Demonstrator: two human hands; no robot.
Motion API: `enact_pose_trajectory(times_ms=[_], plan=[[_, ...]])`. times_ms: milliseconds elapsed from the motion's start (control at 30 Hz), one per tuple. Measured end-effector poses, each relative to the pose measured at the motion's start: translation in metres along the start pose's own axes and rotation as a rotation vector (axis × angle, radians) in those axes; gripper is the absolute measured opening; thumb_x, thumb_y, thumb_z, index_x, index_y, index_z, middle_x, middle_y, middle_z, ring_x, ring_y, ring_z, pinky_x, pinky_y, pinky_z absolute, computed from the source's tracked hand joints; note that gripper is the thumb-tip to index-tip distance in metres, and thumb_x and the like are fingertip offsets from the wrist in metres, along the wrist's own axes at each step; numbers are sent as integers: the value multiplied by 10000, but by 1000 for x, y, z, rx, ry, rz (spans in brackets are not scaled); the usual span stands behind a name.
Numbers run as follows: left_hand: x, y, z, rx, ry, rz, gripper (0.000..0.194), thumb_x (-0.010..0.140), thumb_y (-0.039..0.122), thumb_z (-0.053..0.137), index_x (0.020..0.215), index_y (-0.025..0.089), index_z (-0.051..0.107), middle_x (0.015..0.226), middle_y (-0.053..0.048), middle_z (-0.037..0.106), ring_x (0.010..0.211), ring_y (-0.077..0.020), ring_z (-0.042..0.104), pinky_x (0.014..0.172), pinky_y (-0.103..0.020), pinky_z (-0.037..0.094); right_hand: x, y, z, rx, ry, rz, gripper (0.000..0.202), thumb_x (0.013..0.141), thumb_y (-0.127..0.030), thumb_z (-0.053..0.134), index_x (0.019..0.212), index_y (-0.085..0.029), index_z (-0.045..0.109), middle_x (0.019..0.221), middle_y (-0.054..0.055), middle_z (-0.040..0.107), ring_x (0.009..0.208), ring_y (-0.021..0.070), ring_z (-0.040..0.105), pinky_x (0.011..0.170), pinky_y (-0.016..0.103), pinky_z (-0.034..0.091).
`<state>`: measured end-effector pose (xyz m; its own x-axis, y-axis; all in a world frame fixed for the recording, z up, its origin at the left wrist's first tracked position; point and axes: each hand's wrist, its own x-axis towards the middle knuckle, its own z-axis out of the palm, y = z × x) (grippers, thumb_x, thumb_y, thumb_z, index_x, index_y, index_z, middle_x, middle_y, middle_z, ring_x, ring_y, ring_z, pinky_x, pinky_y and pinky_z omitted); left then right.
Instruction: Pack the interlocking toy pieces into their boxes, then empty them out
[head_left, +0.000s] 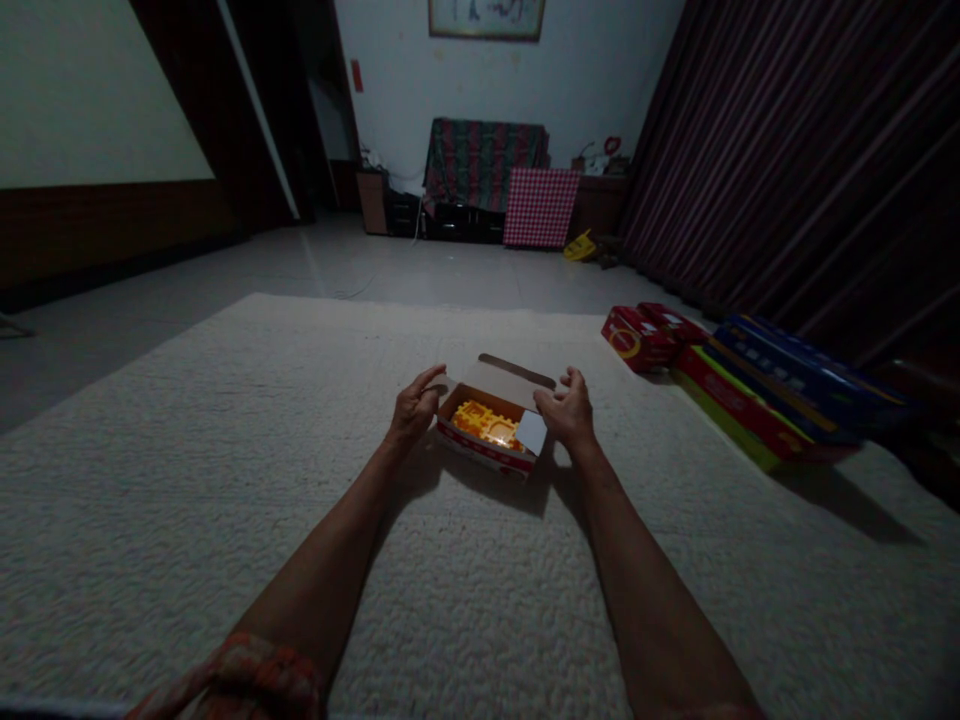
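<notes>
A small red and white cardboard box (484, 455) sits on the pale textured mat (480, 600), its lid raised at the far side. Inside lie yellow-orange plastic pieces (487, 422) with notched edges. My left hand (416, 405) is at the box's left end, thumb and fingers around the small side flap there. At the right end, my right hand (568, 408) has its thumb and fingers at the other side flap (531, 432), which leans inward over the contents. The fingertips' exact contact is hard to make out.
Red boxes (641, 338) and a stack of long blue, red and yellow-green boxes (780, 385) stand on the right. Beyond the mat are a low black cabinet (465, 222), a checked cloth (541, 205) and a yellow object (579, 247). Dark curtains (720, 150) hang at the right.
</notes>
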<state>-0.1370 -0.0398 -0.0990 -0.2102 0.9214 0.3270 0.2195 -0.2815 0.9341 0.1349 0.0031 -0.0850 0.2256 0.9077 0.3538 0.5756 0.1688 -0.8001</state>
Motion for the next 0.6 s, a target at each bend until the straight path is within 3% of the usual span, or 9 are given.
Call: enact_pose_trajectory(times_ms=[67,133,200,300,433,533,600], plan=[[2,-3,-2,26,3,-19,481,782,259,547,1212,131,722,1088,-120,763,1042,-283,702,933,-447,570,0,-6,-8,-119,2,-147,515,719,-323,674,1204,-148,675,1300,197,626,1115,301,626,949,429,511],[4,-5,-4,57,10,52,398,742,210,561,1076,149,768,1186,-126,745,1157,-288,672,1023,-451,537,-3,-18,-17,-266,-46,-243,282,769,-257,639,1016,-172,744,1216,164,665,1155,307,597,1007,445,466],[5,-6,-7,87,-10,156,360,711,180,574,1005,168,781,1349,-122,683,1314,-289,586,1137,-455,458,-10,-34,-27,-413,-122,-241,201,827,-255,614,946,-191,763,1150,136,686,1129,309,593,1009,464,442],[6,-4,-10,98,-134,188,371,733,195,563,1032,182,782,1399,-114,659,1353,-285,559,1167,-481,428,-23,-57,-37,-588,-271,-190,267,898,-406,607,923,-190,762,1169,147,668,1151,348,561,999,509,422],[4,4,-17,116,-311,87,403,741,223,536,1055,195,788,1249,-94,743,1204,-286,654,1095,-474,495,-32,-69,-41,-626,-513,-153,514,909,-621,575,1069,-162,740,1279,215,591,1195,386,538,949,507,470],[5,9,-24,140,-389,29,472,664,206,543,1067,190,787,1199,-89,753,1152,-302,663,1006,-463,548,-31,-66,-43,-612,-608,-152,572,856,-619,670,1178,-148,713,1443,246,499,1309,424,481,984,528,479],[7,12,-27,129,-411,22,497,621,197,548,1057,187,786,1282,-105,714,1202,-327,632,960,-460,561,-29,-62,-44,-571,-664,-179,559,838,-567,718,1203,-144,705,1456,237,514,1310,407,509,1011,500,480]])
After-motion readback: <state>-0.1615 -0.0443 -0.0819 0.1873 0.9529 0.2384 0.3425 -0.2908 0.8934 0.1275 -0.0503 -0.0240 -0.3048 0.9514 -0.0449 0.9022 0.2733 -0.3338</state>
